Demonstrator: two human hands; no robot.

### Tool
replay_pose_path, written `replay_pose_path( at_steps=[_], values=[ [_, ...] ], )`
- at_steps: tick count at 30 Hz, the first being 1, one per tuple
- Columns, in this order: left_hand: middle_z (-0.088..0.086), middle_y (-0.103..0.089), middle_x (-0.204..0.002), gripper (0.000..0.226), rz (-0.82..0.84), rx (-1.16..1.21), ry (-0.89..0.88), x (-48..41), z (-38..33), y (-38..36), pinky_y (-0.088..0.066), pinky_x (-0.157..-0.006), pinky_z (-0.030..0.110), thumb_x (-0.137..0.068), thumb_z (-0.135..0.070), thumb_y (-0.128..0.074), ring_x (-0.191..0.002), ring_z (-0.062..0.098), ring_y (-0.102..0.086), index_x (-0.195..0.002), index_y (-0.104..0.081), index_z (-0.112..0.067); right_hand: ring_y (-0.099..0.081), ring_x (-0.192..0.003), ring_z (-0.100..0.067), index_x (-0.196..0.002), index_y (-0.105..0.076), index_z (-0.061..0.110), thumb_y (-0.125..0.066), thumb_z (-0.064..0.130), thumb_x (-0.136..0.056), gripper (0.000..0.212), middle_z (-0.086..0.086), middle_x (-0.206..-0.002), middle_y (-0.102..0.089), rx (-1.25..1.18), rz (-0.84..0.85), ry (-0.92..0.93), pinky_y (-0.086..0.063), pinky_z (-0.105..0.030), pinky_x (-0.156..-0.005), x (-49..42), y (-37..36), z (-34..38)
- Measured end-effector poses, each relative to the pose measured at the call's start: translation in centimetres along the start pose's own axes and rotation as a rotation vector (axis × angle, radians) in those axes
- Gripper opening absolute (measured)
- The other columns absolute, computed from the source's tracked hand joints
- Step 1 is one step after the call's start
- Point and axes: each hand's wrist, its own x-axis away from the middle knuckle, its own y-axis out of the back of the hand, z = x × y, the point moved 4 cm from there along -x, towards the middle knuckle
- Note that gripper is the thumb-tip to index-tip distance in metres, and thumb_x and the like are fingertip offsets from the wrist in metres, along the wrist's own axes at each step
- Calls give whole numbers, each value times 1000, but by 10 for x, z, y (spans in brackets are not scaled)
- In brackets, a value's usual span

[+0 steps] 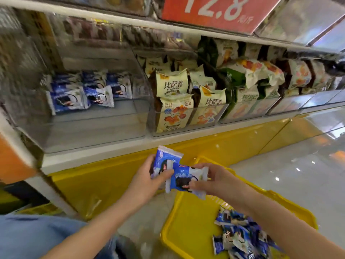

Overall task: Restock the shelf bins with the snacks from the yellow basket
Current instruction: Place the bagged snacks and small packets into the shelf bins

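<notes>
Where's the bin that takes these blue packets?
Head view, upper left: the clear bin left of the cream-packet bin, already holding blue packets.

Shelf bin (93,131): clear hard plastic, smooth, glossy, catching glare. Left snack packet (165,157) and right snack packet (188,177): thin plastic film, shiny, crinkled at the sealed ends. Loose packets (240,236) in the basket: same slick film. Yellow basket (186,221): moulded plastic, smooth, slight sheen. Cream pizza-roll packets (171,86): printed film, softer shine. Yellow base panel (115,180): smooth and reflective. Floor (298,174): polished, mirror-glossy. Price sign (214,15): flat, smooth red. Blue garment (37,236): matt cloth
</notes>
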Motion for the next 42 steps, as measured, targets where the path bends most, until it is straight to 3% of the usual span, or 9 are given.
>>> replay_pose_path(
  at_steps=[6, 11, 15, 23, 26, 31, 34, 37, 42],
  values=[
    [-17, -69, -88, 21, -60, -76, -187, -13, -41, 52, -51, -67, 13, -78, -30, -67, -79, -6, -64, -94, -54, -33, -66, -72, -9, -89, -67, 17, -66, 39, -72, 28, 1, -76, -72, 240, 78, 110, -51, -21, -64, -13, -26, 61],
    [-24, -67, -88, 16, -234, -9, -262, -6, -55, 98, -44, -58, 5, -84, -24, -62, -74, -7, -63, -95, -56, -33, -65, -83, -17, -95, -64, 14, -65, 29, -83, 19, -9, -87, -70, 332, -8, 216, -50, -36, -82, -42, -41, 117],
    [-22, -66, -90, 19, -350, 42, -267, 6, -58, 127, -45, -58, 6, -78, -41, -59, -78, -4, -63, -95, -55, -35, -67, -79, -8, -103, -61, 23, -64, 32, -84, 21, 3, -87, -71, 357, -68, 373, -54, -22, -69, -69, -69, 164],
    [-17, -67, -90, 22, -578, 142, -283, 7, -61, 175, -49, -66, 14, -82, -36, -60, -84, -3, -63, -104, -56, -30, -64, -82, -6, -97, -58, 15, -69, 19, -83, 19, -2, -95, -64, 386, -132, 444, -54, -25, -78, -166, -129, 197],
    [-13, -66, -89, 32, -614, 92, -306, 7, -68, 174, -53, -56, 22, -76, -48, -58, -78, -2, -63, -104, -53, -33, -53, -89, -10, -109, -58, 0, -69, 9, -81, 32, -14, -106, -63, 653, -78, 489, -43, -26, -77, -195, -156, 201],
    [-14, -64, -82, 21, -713, 78, -364, 11, -73, 190, -53, -51, 26, -82, -39, -59, -73, 1, -62, -98, -55, -27, -48, -76, -9, -99, -59, 1, -57, -5, -85, 16, -15, -101, -60, 973, 89, 527, -35, -22, -73, -216, -192, 200],
    [-17, -64, -85, 13, -750, 116, -383, 13, -76, 202, -50, -50, 18, -84, -31, -60, -73, 2, -63, -95, -54, -28, -55, -109, -28, -119, -54, -5, -59, -1, -86, 34, -19, -123, -56, 1016, 168, 585, -36, -13, -77, -229, -212, 196],
    [-19, -65, -82, 11, -777, 169, -376, 16, -77, 212, -48, -48, 14, -84, -27, -61, -73, 2, -64, -92, -53, -32, -52, -116, -27, -119, -58, 2, -61, 4, -86, 33, -12, -125, -58, 997, 181, 637, -42, -28, -93, -246, -224, 191],
    [-19, -66, -80, 9, -793, 171, -390, 23, -82, 219, -50, -46, 18, -86, -24, -60, -68, 5, -64, -90, -55, -30, -55, -112, -24, -119, -60, 8, -67, 14, -83, 37, -9, -121, -60, 1026, 116, 695, -45, -39, -95, -259, -227, 188]
  ],
)
